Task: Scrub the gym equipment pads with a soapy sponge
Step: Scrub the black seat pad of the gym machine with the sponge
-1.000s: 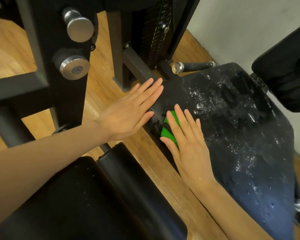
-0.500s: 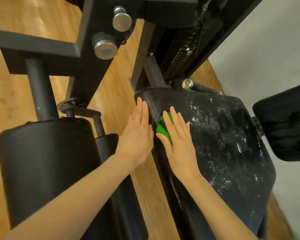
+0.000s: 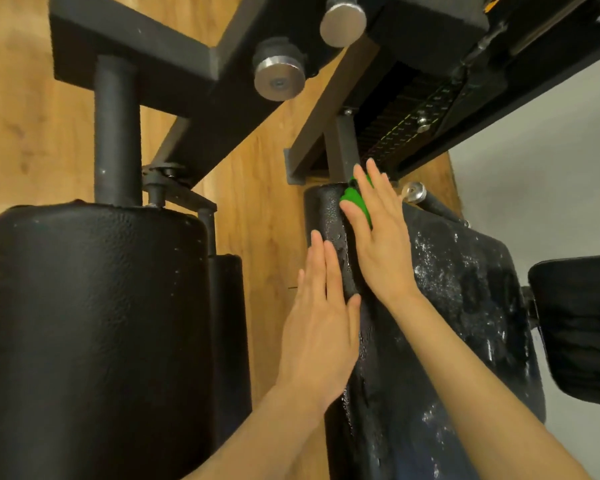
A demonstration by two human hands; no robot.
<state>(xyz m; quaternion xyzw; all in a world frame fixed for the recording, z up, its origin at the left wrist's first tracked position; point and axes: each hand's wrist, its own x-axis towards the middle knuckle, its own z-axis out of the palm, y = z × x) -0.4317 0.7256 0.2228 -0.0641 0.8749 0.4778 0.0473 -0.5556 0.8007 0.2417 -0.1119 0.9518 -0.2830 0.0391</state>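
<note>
A head-worn camera looks down over a black gym machine standing on a wooden floor (image 3: 32, 109).

The largest thing in view is a black cylindrical roller pad (image 3: 94, 327) filling the lower left of the frame, with a dark metal post rising from its top. A slimmer black roller (image 3: 227, 327) stands just beside it on its right.

Across the top of the frame runs the black steel machine frame (image 3: 146, 50), carrying two round silver-capped knobs (image 3: 279, 76) near the upper centre. A weight stack with small markings (image 3: 406, 123) shows in the upper right.

The black seat pad (image 3: 465, 323) takes up the centre right, slanting down toward the lower edge. Its surface is wet and flecked with white soap suds. Another black pad (image 3: 579, 323) sits at the right edge, well apart from the hands.

The left hand (image 3: 321, 327), at centre frame, lies flat with straight fingers against the left side edge of the seat pad, holding nothing.

The right hand (image 3: 378, 237), just above it, presses flat with straight fingers on a green sponge (image 3: 355, 199) at the upper left corner of the seat pad. The sponge is mostly hidden beneath the fingers and touches the pad.
</note>
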